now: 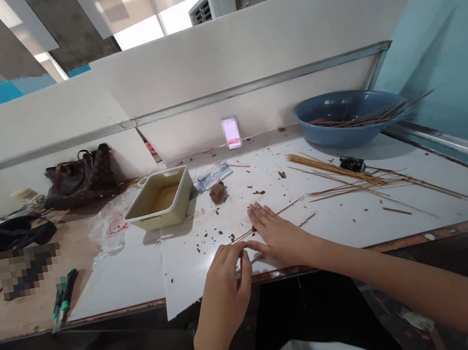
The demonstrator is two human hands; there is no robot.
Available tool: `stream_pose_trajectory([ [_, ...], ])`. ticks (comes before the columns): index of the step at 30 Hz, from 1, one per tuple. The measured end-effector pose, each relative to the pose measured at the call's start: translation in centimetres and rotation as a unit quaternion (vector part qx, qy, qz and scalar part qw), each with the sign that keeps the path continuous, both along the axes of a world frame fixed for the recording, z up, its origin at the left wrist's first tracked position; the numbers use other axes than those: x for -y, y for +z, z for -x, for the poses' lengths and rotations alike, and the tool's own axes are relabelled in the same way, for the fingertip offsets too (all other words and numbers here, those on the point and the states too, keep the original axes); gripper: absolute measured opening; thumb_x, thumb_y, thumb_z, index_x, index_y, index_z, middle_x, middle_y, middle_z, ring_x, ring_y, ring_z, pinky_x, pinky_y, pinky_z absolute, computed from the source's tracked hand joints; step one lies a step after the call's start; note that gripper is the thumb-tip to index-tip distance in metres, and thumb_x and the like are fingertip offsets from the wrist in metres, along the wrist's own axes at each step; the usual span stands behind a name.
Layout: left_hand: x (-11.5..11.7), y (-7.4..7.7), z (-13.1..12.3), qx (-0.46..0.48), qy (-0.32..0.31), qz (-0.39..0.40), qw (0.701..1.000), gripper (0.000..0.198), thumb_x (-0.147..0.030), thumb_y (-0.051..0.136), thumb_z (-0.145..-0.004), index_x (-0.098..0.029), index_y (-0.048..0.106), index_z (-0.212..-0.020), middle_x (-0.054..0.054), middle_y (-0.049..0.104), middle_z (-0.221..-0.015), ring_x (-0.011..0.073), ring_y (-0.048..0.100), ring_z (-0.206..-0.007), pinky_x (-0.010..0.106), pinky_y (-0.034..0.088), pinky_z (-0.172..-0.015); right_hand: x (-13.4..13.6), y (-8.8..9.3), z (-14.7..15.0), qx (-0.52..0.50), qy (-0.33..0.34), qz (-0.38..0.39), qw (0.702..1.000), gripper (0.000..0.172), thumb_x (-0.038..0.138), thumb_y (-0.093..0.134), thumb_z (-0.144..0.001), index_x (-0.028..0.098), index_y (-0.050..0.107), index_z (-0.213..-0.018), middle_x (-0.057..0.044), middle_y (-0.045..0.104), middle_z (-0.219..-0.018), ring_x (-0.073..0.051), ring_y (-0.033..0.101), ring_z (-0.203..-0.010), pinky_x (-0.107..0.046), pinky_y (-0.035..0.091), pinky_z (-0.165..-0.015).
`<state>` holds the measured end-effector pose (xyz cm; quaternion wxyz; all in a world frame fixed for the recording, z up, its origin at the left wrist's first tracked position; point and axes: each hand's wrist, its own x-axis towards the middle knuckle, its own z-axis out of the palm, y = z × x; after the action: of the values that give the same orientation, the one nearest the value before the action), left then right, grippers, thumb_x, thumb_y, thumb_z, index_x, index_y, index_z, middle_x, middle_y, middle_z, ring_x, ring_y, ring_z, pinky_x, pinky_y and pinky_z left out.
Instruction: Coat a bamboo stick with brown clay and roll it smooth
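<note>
My right hand (279, 236) lies flat with its fingers stretched out, over a thin brown stick (291, 206) on the white sheet. A small dark brown bit shows at its fingers. Close beside it, near the right thumb, my left hand (229, 275) has its fingers bent and pinched together; what is between them is hidden. Part of a thin stick also shows just beyond the left fingertips. Farther back sits a brown clay-like lump (218, 193), with dark crumbs scattered around it. To the right lies a spread bundle of thin yellowish sticks (337, 169).
A pale yellow tub (162, 219) holding brownish liquid stands left of the lump, near a clear plastic bag (111, 226). At the back right is a blue basin (344, 134) with sticks. Green-handled tools (65, 295) and a dark handbag (81, 181) are on the left.
</note>
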<state>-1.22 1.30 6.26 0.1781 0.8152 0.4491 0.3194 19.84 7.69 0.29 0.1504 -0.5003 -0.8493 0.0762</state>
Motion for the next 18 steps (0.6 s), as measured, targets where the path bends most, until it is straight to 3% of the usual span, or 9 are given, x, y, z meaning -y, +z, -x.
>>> stream_pose_trajectory([
  [9,0.0,-1.2,0.4,-0.035,0.008,0.007,0.999,0.021,-0.021,0.046,-0.11,-0.023,0.065,-0.115,0.007,0.071,-0.106,0.0241,0.067,-0.1,0.04,0.055,-0.088,3.2,-1.0,-0.6,0.016,0.023,-0.015,0.999,0.096,0.069,0.035,-0.109,-0.001,0.018,-0.171,-0.029,0.016,-0.177,-0.036,0.011,-0.168,-0.057,0.025,-0.135],
  [18,0.3,-1.1,-0.1,-0.028,-0.009,0.019,0.999,0.02,-0.02,0.046,-0.11,-0.024,0.066,-0.116,0.007,0.072,-0.11,0.0239,0.067,-0.105,0.039,0.055,-0.092,3.4,-1.3,-0.2,0.026,0.012,-0.044,0.999,0.085,0.059,0.031,-0.113,-0.006,0.03,-0.167,-0.033,0.027,-0.172,-0.039,0.025,-0.165,-0.058,0.032,-0.132],
])
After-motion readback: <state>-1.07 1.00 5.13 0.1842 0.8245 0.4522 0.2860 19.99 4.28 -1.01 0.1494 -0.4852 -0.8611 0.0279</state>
